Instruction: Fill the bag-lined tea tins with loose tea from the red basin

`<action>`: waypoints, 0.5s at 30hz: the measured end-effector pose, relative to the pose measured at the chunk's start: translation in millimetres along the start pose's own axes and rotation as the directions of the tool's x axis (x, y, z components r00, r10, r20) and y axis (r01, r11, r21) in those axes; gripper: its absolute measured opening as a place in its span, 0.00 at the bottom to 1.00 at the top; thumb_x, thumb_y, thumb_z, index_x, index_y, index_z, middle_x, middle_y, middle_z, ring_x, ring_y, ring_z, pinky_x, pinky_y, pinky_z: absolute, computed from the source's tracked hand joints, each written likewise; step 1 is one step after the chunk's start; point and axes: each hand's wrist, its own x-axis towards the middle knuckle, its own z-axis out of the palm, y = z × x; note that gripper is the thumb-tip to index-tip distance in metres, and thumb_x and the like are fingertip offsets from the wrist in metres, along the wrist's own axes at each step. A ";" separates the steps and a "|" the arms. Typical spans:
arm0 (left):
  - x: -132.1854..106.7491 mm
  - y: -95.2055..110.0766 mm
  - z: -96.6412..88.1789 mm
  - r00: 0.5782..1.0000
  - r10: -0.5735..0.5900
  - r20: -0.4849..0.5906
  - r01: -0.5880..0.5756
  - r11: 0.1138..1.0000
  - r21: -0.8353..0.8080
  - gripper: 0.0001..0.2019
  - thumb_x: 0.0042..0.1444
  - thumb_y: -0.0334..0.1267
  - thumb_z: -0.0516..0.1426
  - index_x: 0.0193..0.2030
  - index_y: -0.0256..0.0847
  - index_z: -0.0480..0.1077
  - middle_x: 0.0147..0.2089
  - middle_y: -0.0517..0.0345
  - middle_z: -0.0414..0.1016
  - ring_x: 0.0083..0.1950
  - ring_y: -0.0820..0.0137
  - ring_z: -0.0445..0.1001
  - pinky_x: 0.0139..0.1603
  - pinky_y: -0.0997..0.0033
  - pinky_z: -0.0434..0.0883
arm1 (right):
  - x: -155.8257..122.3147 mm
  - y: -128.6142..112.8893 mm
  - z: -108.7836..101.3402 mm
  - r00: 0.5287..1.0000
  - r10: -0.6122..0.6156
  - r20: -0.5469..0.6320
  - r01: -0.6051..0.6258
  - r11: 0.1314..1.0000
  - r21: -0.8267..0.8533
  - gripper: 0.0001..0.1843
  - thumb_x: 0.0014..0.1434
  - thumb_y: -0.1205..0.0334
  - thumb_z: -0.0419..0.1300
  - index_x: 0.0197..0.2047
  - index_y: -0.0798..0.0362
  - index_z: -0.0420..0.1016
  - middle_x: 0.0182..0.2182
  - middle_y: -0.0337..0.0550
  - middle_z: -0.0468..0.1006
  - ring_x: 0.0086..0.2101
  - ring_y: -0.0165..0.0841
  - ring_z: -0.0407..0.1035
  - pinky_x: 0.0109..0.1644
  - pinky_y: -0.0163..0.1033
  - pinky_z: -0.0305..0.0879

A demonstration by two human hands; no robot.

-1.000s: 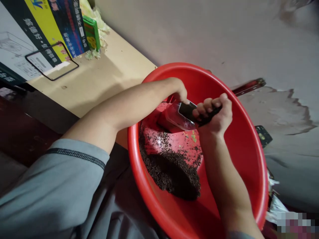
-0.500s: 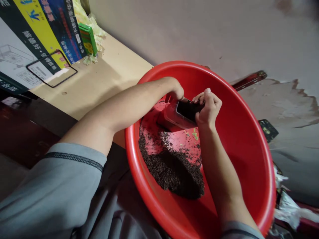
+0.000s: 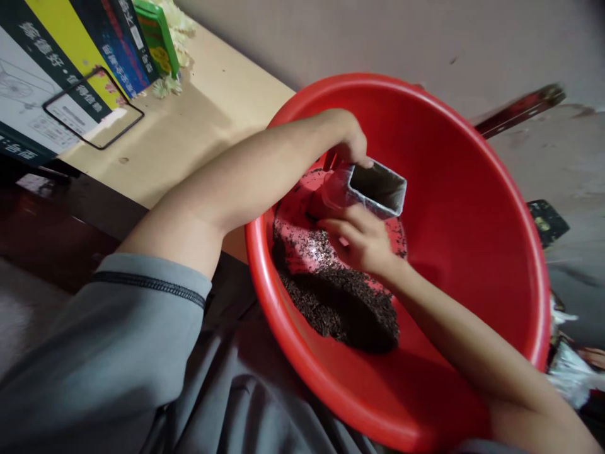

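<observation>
A large red plastic basin (image 3: 491,189) rests tilted on my lap. A heap of dark loose granules (image 3: 345,306) lies in its lower part. My left hand (image 3: 347,142) pinches the rim of a small clear square plastic container (image 3: 375,189), held on its side inside the basin with its mouth facing right. My right hand (image 3: 362,239) is just below the container, fingers curled loosely over the scattered granules; whether it holds any is hidden.
A tan tabletop (image 3: 198,126) lies left of the basin, with printed cardboard boxes (image 3: 61,69) and a green packet (image 3: 155,34) at its far edge. A dark red bar (image 3: 520,107) sticks out behind the basin. Grey floor beyond; crumpled wrappers (image 3: 567,366) at right.
My right hand has left the container's mouth and dropped to the granules below it. The container has turned, its open mouth showing. The view has shifted closer to the basin.
</observation>
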 end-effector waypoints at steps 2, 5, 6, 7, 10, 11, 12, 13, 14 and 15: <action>2.1 -1.0 -0.3 0.999 0.016 0.033 -0.017 1.000 0.015 0.32 0.70 0.57 0.47 0.59 0.27 0.74 0.54 0.39 0.80 0.46 0.57 0.77 0.57 0.48 0.73 | -1.7 -21.4 36.4 0.966 -0.064 0.250 0.024 0.987 0.158 0.20 0.65 0.70 0.53 0.58 0.53 0.74 0.48 0.54 0.76 0.46 0.40 0.71 0.50 0.48 0.73; 3.3 -1.8 0.6 1.000 0.011 0.023 -0.010 0.999 -0.037 0.31 0.71 0.55 0.48 0.59 0.27 0.74 0.55 0.39 0.79 0.48 0.56 0.78 0.58 0.47 0.72 | 2.4 -43.8 84.1 0.922 0.015 0.388 -0.113 0.966 0.233 0.25 0.59 0.74 0.54 0.59 0.66 0.71 0.54 0.66 0.71 0.53 0.47 0.68 0.59 0.54 0.70; 3.4 -1.9 1.1 1.000 0.015 0.017 -0.014 0.999 -0.042 0.31 0.71 0.55 0.48 0.59 0.26 0.74 0.56 0.38 0.79 0.48 0.55 0.77 0.59 0.46 0.70 | 3.2 -47.9 94.2 0.919 0.035 0.392 -0.147 0.954 0.259 0.25 0.57 0.76 0.54 0.59 0.68 0.72 0.55 0.67 0.71 0.54 0.48 0.67 0.62 0.55 0.68; 3.6 -1.9 1.5 1.000 0.018 0.016 -0.018 0.999 -0.042 0.31 0.71 0.54 0.48 0.59 0.26 0.74 0.56 0.38 0.78 0.49 0.55 0.77 0.60 0.45 0.69 | 2.8 -50.4 100.7 0.920 0.042 0.390 -0.171 0.939 0.300 0.26 0.55 0.77 0.53 0.57 0.67 0.72 0.55 0.66 0.71 0.55 0.48 0.67 0.63 0.55 0.67; 4.0 -1.6 2.1 0.999 0.018 0.034 -0.016 0.999 -0.052 0.32 0.71 0.55 0.48 0.61 0.25 0.73 0.55 0.35 0.78 0.50 0.51 0.77 0.61 0.40 0.67 | -7.0 -51.3 100.8 0.917 -0.007 0.398 -0.201 0.855 0.478 0.27 0.50 0.81 0.51 0.52 0.61 0.74 0.52 0.59 0.74 0.54 0.43 0.69 0.63 0.49 0.67; 3.7 -1.2 2.0 0.999 0.013 0.041 -0.011 0.998 -0.058 0.32 0.70 0.55 0.48 0.61 0.25 0.73 0.55 0.35 0.78 0.50 0.50 0.76 0.61 0.40 0.67 | -12.3 -50.1 96.5 0.907 -0.043 0.418 -0.207 0.821 0.533 0.27 0.49 0.81 0.50 0.50 0.59 0.75 0.50 0.56 0.75 0.52 0.40 0.70 0.62 0.47 0.68; 3.1 -0.6 1.8 0.999 0.012 0.048 -0.009 0.998 -0.064 0.33 0.70 0.56 0.48 0.61 0.25 0.73 0.54 0.36 0.78 0.50 0.50 0.76 0.61 0.41 0.67 | -17.7 -48.6 91.3 0.891 -0.092 0.446 -0.210 0.786 0.582 0.26 0.48 0.82 0.50 0.47 0.58 0.76 0.47 0.53 0.77 0.50 0.39 0.71 0.60 0.46 0.69; 2.2 0.2 1.4 0.998 0.009 0.055 -0.006 0.998 -0.065 0.33 0.70 0.56 0.48 0.61 0.25 0.73 0.53 0.36 0.79 0.50 0.51 0.76 0.61 0.41 0.68 | -22.7 -46.8 86.1 0.871 -0.139 0.471 -0.216 0.752 0.622 0.25 0.47 0.82 0.49 0.45 0.56 0.76 0.44 0.51 0.78 0.47 0.37 0.72 0.59 0.45 0.70; 1.0 1.1 0.9 0.998 0.008 0.057 -0.005 0.998 -0.058 0.33 0.70 0.56 0.48 0.61 0.25 0.73 0.52 0.37 0.79 0.51 0.51 0.76 0.62 0.42 0.67 | -26.7 -45.0 81.5 0.859 -0.163 0.485 -0.227 0.728 0.647 0.24 0.47 0.82 0.49 0.42 0.56 0.77 0.41 0.49 0.79 0.45 0.36 0.73 0.57 0.44 0.71; -0.3 1.9 0.3 0.999 0.002 0.048 0.001 0.999 -0.049 0.32 0.70 0.56 0.49 0.60 0.24 0.73 0.50 0.38 0.80 0.51 0.52 0.76 0.62 0.43 0.67 | -29.4 -43.4 78.0 0.858 -0.154 0.490 -0.242 0.720 0.650 0.23 0.49 0.82 0.49 0.41 0.55 0.77 0.40 0.48 0.79 0.43 0.36 0.73 0.55 0.44 0.71</action>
